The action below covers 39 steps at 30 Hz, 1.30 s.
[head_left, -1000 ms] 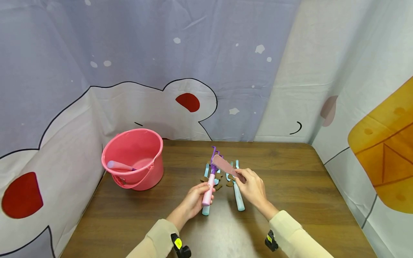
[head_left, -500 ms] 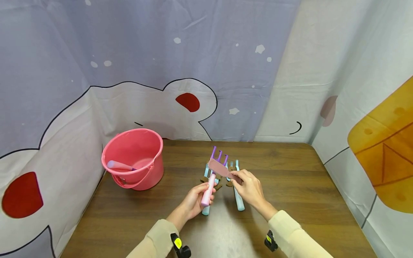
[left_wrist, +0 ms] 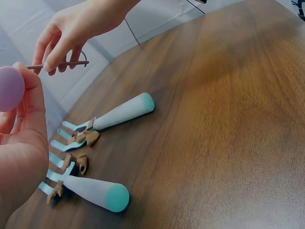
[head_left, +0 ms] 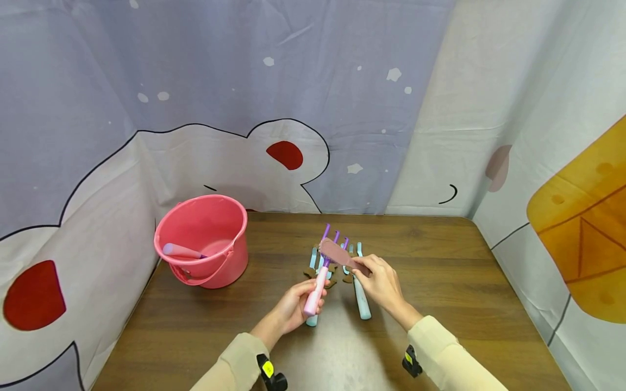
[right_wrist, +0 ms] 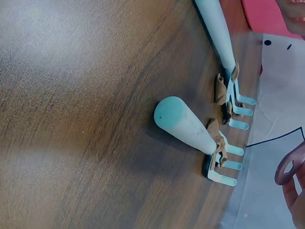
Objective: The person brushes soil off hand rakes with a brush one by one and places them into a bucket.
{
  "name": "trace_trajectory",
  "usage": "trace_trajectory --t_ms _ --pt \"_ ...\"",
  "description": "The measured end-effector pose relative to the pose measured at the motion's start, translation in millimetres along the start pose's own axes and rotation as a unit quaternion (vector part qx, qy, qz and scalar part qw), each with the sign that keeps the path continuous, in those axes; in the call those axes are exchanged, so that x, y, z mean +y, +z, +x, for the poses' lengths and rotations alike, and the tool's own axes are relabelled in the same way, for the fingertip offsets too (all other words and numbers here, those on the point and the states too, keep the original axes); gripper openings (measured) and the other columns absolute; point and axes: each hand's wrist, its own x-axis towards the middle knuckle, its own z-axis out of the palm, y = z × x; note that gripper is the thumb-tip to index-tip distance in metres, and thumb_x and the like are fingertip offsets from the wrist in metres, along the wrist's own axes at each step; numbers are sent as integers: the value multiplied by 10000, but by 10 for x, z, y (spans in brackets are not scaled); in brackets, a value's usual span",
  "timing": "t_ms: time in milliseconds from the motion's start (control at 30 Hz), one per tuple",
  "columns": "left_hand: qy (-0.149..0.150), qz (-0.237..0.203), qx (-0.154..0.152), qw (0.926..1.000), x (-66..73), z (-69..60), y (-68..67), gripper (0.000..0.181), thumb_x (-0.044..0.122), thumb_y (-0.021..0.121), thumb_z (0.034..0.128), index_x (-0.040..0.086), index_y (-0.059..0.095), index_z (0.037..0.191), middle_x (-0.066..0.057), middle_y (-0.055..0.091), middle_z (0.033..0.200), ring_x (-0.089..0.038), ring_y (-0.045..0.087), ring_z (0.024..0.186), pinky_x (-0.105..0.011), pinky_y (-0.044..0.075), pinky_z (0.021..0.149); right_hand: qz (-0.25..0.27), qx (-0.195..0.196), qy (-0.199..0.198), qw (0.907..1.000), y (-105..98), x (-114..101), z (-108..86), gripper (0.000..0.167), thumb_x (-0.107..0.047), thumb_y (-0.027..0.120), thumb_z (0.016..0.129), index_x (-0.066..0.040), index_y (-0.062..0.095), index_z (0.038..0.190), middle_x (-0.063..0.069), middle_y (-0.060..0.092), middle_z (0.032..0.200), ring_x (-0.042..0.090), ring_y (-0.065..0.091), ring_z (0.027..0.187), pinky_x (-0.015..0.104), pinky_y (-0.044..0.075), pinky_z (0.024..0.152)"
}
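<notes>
In the head view my left hand grips the pink handle of a small hand rake with purple tines, raised above the table and pointing away. My right hand pinches the handle end of a dull-pink flat spatula. Its rounded blade lies across the base of the tines; contact is hard to tell. Below lie two light-blue hand rakes, one with its handle uppermost in the left wrist view, the other nearer. Brown clay-like lumps cling around their tines.
A pink bucket stands at the table's left, with another pink-and-purple handled tool inside it. Printed cloth hangs behind the wooden table and along both sides.
The held rake has turned about its handle, so its tines now fan out toward the camera. The spatula has shifted slightly left and down, then a little back. Bucket and blue rakes stay put.
</notes>
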Motion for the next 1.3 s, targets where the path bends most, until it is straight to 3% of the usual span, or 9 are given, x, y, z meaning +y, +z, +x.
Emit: trace_trajectory --t_ms 167,467,700,1300 --pt "-59 24 28 10000 -12 -12 -22 307 198 379 956 50 452 1215 2 560 878 -80 536 661 -193 464 594 25 9 8 10000 -1 30 13 223 -138 750 712 -161 708 929 -60 637 789 69 523 645 264 428 542" --pt "-76 115 -76 9999 -34 -32 -19 412 189 349 969 -40 362 1311 0 557 862 -87 538 667 -195 455 586 47 118 299 9995 -30 98 30 238 -93 745 714 -141 712 944 -18 662 810 117 584 648 312 457 554" --pt "-108 255 -173 9995 -49 -46 -24 305 192 369 958 46 466 1207 4 565 864 -82 531 658 -200 458 598 -76 167 565 9982 -40 120 40 227 -110 765 703 -141 711 921 -23 649 792 107 574 661 321 455 565" --pt "-31 409 -170 9990 -68 -52 -40 448 151 350 969 -102 319 1337 -9 574 884 -92 560 670 -208 473 609 -513 587 934 9926 -61 213 79 243 -123 773 696 -140 707 928 11 632 767 171 575 662 383 447 565"
